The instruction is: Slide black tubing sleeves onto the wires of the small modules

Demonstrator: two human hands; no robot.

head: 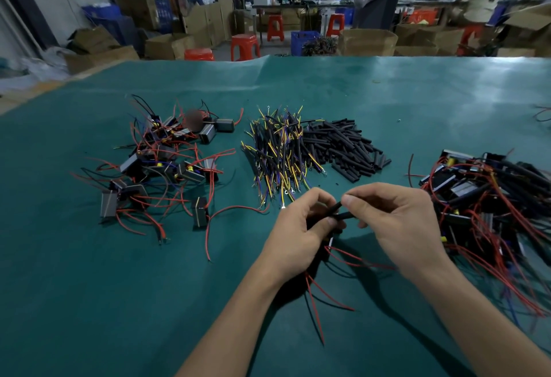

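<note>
Held item: black sleeve (343,215), a thin, matte, straight tube. Its long axis runs roughly left to right between the two hands, the right end tilted slightly up and away. A second dark strand crosses it at a shallow angle; whether that is wire or another sleeve cannot be told.

Left hand (301,227): fingers curled, thumb and forefinger pinching the sleeve's left end. A small module sits mostly hidden in the palm; thin red wires (328,293) trail from under the hand toward the viewer.

Right hand (396,221): fingertips closed in a narrow pinch on the sleeve's right end.

Surface: green mat (89,302), smooth, slightly creased, covering the table.

Beyond the sleeve: loose heap of short black tube pieces (346,150), stiff and cylindrical. Left of that heap, touching it: bundle of yellow, blue and black leads (277,153) with ring ends.

Far left of the sleeve: scattered boxy grey-black modules (167,168) with red wires.

Right of the sleeve: tangled pile of modules (489,206), dark tubing and red wire.
</note>
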